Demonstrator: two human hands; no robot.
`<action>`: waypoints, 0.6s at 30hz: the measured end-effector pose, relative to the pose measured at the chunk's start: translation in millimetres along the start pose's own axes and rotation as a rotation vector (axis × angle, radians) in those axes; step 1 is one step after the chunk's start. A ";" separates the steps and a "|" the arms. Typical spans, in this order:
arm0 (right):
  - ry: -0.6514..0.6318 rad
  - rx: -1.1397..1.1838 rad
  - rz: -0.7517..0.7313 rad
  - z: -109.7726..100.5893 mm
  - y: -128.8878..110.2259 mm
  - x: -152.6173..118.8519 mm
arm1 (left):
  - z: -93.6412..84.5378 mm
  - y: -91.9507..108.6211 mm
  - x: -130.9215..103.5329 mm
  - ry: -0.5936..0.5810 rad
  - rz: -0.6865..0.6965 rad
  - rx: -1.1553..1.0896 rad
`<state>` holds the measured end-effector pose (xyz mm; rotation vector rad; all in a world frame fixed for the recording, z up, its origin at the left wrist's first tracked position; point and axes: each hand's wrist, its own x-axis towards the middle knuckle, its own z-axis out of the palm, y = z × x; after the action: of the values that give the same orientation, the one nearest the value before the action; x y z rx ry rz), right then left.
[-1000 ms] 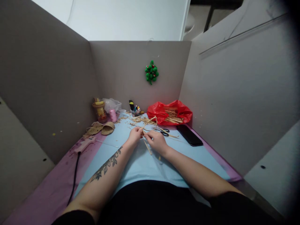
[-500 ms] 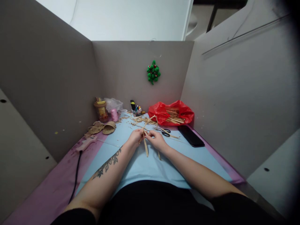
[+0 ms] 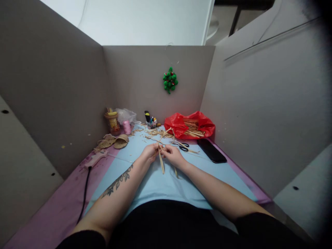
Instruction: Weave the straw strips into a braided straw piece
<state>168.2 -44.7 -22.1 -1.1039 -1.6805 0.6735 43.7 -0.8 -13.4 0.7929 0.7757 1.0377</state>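
Pale straw strands (image 3: 161, 162) run between my hands over the light blue cloth (image 3: 153, 185). My left hand (image 3: 150, 152) is closed around them, fingers pinched at the place where the strands cross. Close beside it, my right hand (image 3: 172, 154) pinches the same straw between thumb and fingers. Some ends hang down toward me, others stick up beyond the fingertips, and one more end shows under my right hand. How the strands cross is partly hidden by my fingers. Black-handled scissors (image 3: 183, 147) lie just past my right hand.
A red plastic bag (image 3: 178, 125) of straw stands at the back right, near a black phone-like slab (image 3: 212, 151). Straw scraps (image 3: 155, 132) lie behind my hands. On the left are a corded glue gun (image 3: 97, 158), woven pieces (image 3: 120, 141), pink thread (image 3: 127, 127) and a jar (image 3: 113, 123).
Both hands stay almost in the same place on the straw, with only a slight shift of the fingers. The whole view has moved very slightly.
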 end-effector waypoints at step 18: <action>-0.047 -0.089 -0.083 -6.4 -13.9 -1.4 | 3.6 6.7 -6.6 0.047 0.021 0.069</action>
<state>169.3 -52.3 -8.9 -1.0811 -1.8010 0.5812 41.9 -5.7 -4.8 0.8398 0.8486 1.0553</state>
